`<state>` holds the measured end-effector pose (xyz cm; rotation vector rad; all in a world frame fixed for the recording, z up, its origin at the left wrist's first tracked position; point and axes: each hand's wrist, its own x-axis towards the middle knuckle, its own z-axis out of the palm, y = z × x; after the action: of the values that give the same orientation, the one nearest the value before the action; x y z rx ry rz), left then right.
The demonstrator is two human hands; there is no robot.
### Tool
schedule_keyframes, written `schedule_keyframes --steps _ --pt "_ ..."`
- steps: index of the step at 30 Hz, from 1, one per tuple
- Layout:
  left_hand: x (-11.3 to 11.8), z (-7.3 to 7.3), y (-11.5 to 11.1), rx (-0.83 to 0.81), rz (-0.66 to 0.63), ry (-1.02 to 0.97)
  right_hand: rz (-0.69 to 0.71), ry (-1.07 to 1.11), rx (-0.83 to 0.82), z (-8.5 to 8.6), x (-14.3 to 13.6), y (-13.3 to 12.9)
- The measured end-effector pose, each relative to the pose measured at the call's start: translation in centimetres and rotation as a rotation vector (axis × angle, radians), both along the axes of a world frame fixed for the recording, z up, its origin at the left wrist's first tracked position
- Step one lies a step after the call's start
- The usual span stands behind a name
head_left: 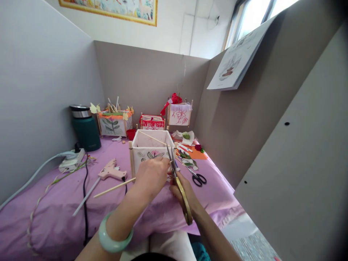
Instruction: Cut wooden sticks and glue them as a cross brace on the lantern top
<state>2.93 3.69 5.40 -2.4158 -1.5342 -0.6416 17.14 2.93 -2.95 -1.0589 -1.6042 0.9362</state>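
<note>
My left hand point(152, 173) is closed around a thin wooden stick point(114, 187), whose long end juts out to the left. On the other side of the fist, the stick's line meets the scissors point(183, 197), gold-handled with dark blades. My right hand point(189, 190) grips those scissors, blades pointing up and slightly parted; fingers partly hide the spot where they meet the stick. Just behind both hands stands a white fabric box point(136, 154) with wooden corner posts and a drawn plant and pink flower. Another thin stick point(152, 137) lies slanted across its top.
On the purple cloth point(62, 210) lie a pink glue gun point(112, 170), cables, a power strip point(72, 161) and black-handled scissors point(199, 179). A green bottle point(85, 128) and decorated boxes point(112, 125) stand behind. Pens point(185, 147) and leaves lie at right; partitions point(152, 76) surround the table.
</note>
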Motion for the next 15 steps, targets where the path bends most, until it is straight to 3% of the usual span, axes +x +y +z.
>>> schedule_keyframes --steps 5,8,15 --pt "-0.4 -1.0 -0.2 0.039 0.023 0.017 -0.033 -0.004 0.029 -0.5 -0.5 0.1" --pt "-0.7 -1.3 0.0 0.038 0.021 0.007 0.018 0.003 -0.015 0.1 -0.5 -0.1" --pt "-0.7 0.1 0.2 -0.094 -0.014 0.007 0.079 -0.030 -0.049 1.6 0.0 -1.2"
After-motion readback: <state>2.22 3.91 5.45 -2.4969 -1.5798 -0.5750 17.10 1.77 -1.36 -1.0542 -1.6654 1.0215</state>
